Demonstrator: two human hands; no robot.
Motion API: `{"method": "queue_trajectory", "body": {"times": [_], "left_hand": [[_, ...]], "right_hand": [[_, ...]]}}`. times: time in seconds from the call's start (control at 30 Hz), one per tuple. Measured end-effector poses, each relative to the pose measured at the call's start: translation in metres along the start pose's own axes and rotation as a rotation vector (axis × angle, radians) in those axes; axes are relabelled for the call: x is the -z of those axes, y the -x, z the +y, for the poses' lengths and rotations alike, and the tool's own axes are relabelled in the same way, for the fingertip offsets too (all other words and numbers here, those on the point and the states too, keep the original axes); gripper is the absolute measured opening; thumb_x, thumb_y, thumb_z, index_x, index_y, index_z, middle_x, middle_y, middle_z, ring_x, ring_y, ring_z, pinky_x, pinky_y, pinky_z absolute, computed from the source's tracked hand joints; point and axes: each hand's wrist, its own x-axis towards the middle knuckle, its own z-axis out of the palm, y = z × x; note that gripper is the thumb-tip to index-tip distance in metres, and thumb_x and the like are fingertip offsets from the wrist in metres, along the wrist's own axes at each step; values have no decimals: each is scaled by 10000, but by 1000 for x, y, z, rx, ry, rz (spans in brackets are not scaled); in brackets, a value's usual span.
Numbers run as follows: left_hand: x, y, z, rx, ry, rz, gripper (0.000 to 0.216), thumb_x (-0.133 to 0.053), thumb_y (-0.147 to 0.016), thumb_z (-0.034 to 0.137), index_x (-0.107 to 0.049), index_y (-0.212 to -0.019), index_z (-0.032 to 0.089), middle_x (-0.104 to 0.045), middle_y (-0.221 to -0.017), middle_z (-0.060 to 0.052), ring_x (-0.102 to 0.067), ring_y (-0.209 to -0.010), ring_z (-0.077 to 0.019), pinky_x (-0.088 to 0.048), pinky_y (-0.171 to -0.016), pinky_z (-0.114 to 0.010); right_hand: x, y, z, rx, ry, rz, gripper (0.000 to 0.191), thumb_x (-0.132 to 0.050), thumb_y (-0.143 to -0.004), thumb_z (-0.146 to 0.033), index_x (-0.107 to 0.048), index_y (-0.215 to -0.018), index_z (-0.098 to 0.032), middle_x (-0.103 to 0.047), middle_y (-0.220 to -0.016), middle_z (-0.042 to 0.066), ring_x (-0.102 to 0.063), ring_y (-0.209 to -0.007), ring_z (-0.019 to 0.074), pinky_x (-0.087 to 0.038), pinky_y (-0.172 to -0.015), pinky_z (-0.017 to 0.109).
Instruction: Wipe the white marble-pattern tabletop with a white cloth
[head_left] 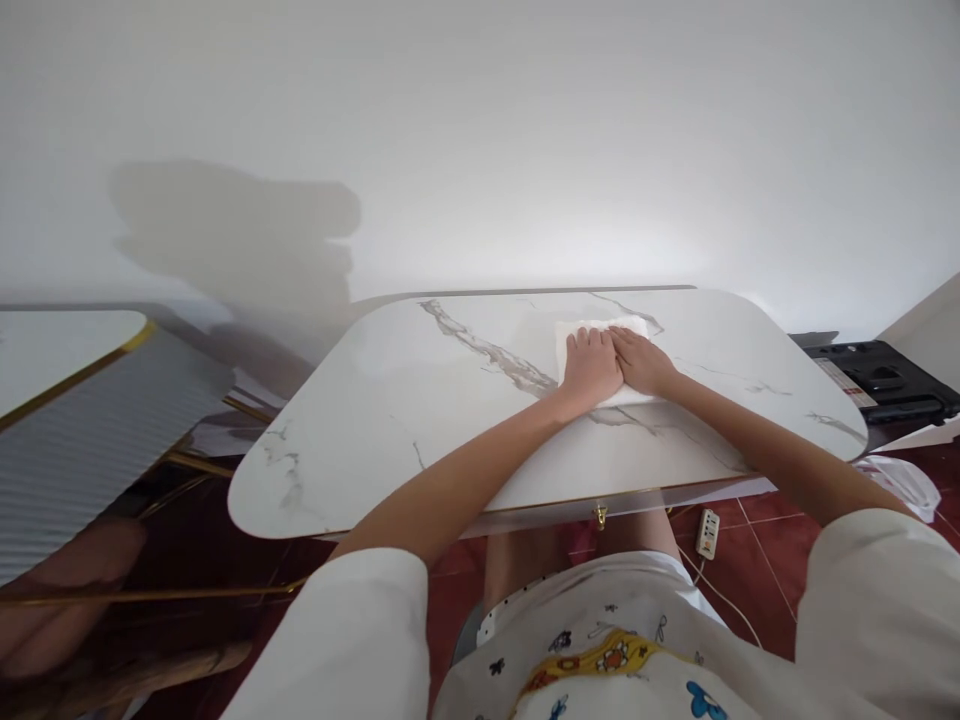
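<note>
A folded white cloth (600,328) lies on the white marble-patterned table (390,420), toward its far side. My left hand (591,366) rests flat on the cloth with fingers stretched out. My right hand (639,360) lies flat beside it, touching it, fingers extended over the same cloth. Both palms cover most of the cloth; only its far edge and left part show.
A second white table top with a gold rim (67,360) stands at the left. A black device (885,380) sits at the right. A power strip (707,533) with a cord lies on the dark red tiled floor under the table. A white wall is behind.
</note>
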Motion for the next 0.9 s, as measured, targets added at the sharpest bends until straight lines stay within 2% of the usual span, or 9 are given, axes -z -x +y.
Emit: {"method": "queue_trajectory", "body": {"times": [0.23,0.57,0.73,0.9], "left_hand": [[-16,-67,-32,45,66,25,376,-338,-955,202,-560,-1235,86,-584,-1288,-184,-449,-1253,-321,-315,-1066,-451],[-27,-131,-75,32,79,30,359,-334,-954,182,-596,-1188,108,-609,-1284,-166,-476,-1249,-295,-325,-1063,-427],[-28,-139,-81,42,37,22,359,-334,-954,173,-627,-1150,104,-640,-1231,-169,-513,-1208,-288,-342,-1036,-417],[-36,-141,-66,45,4,55,378,-336,-959,201,-604,-1192,73,-630,-1239,-176,-493,-1225,-307,-323,-1048,-421]], "right_hand": [[-14,-73,32,15,-8,18,525,-280,-955,-244,-474,-1415,-83,-495,-1487,149,-432,-1379,273,-341,-1144,446],[-19,-141,44,-80,-47,9,445,-289,-963,-182,-559,-1307,-95,-538,-1445,148,-489,-1322,266,-348,-1120,396],[-25,-152,49,-76,-72,9,430,-275,-979,-194,-583,-1273,-132,-556,-1436,121,-507,-1312,269,-379,-1099,427],[-24,-142,67,2,-74,8,478,-306,-977,-228,-482,-1399,-90,-529,-1459,138,-469,-1350,264,-360,-1125,428]]}}
